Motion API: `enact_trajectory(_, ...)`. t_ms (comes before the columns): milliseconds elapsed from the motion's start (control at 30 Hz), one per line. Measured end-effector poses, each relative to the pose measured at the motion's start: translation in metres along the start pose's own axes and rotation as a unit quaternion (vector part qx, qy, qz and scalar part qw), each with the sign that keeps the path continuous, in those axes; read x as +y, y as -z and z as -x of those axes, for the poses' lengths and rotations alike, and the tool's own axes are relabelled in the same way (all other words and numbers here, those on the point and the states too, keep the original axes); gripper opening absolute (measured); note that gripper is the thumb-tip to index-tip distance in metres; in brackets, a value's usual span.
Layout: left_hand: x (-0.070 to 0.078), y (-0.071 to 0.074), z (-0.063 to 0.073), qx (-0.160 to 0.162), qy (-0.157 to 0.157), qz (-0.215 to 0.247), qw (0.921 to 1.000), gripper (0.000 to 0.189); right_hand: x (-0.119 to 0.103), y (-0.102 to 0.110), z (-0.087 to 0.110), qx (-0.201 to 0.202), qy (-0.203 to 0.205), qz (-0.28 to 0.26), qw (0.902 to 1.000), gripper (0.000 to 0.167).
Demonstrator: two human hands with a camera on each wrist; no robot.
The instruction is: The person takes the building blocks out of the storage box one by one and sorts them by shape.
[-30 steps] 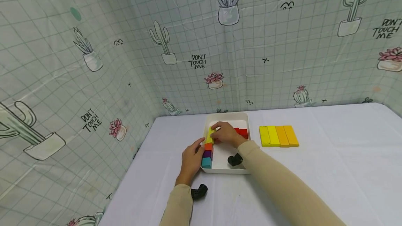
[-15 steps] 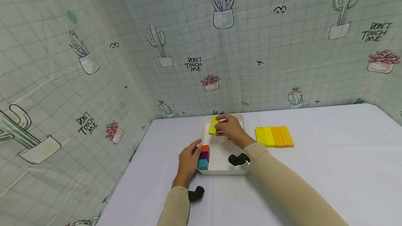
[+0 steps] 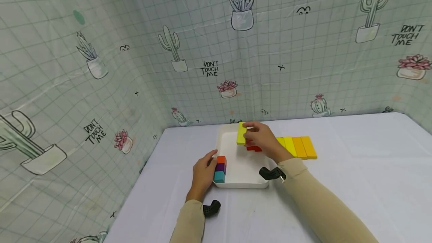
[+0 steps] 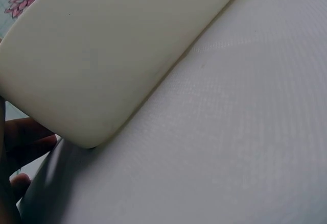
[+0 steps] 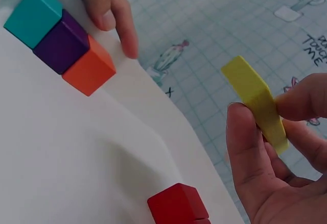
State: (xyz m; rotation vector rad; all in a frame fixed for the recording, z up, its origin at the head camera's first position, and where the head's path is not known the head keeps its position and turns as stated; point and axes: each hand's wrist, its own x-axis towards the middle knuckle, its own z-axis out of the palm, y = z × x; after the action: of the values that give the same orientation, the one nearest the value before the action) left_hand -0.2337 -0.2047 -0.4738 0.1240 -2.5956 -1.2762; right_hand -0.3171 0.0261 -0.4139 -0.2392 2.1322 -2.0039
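Observation:
My right hand (image 3: 263,140) pinches a flat yellow block (image 3: 241,133) between thumb and fingers, holding it above the far part of a white tray (image 3: 241,185). In the right wrist view that yellow block (image 5: 258,101) is raised with its narrow side showing. My left hand (image 3: 203,170) rests at the tray's left rim, fingers loosely extended. Beside it, inside the tray, stand a teal cube (image 3: 219,176), a purple cube (image 3: 221,167) and an orange cube (image 3: 221,159) in a row. Red cubes (image 3: 254,148) lie partly hidden under my right hand.
Right of the tray, yellow and orange flat blocks (image 3: 300,147) lie side by side on the white tablecloth (image 3: 354,168). A cactus-print cloth (image 3: 270,48) hangs behind the table. Each wrist carries a black camera mount, such as the left mount (image 3: 212,208).
My right hand has lifted the yellow block off the tray's left side, beyond the orange cube, and carried it rightward, uncovering that side. My left hand stays at the rim.

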Motion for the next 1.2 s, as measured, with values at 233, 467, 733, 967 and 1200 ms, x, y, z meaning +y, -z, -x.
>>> enact_trajectory(233,0.001,0.000,0.000,-0.002,-0.002,-0.005,1.0000,0.036,0.002,0.010,0.006,-0.005,0.004,-0.027,0.9996,0.045)
enact_trajectory(467,0.001,-0.001,0.002,-0.006,0.005,-0.003,1.0000,0.037,0.006,0.021,0.016,-0.004,0.010,-0.054,0.9985,0.044)
enact_trajectory(733,0.001,0.001,0.001,-0.005,0.016,0.001,0.9999,0.037,0.001,0.032,0.024,0.004,0.011,-0.048,0.9988,0.045)
enact_trajectory(967,0.002,0.001,0.001,-0.007,0.016,-0.001,0.9998,0.038,0.002,0.050,0.029,0.011,0.011,-0.027,0.9995,0.047)
enact_trajectory(1200,0.005,0.000,0.004,-0.008,0.013,0.003,0.9999,0.038,0.005,0.067,0.037,0.016,0.008,-0.026,0.9995,0.048)
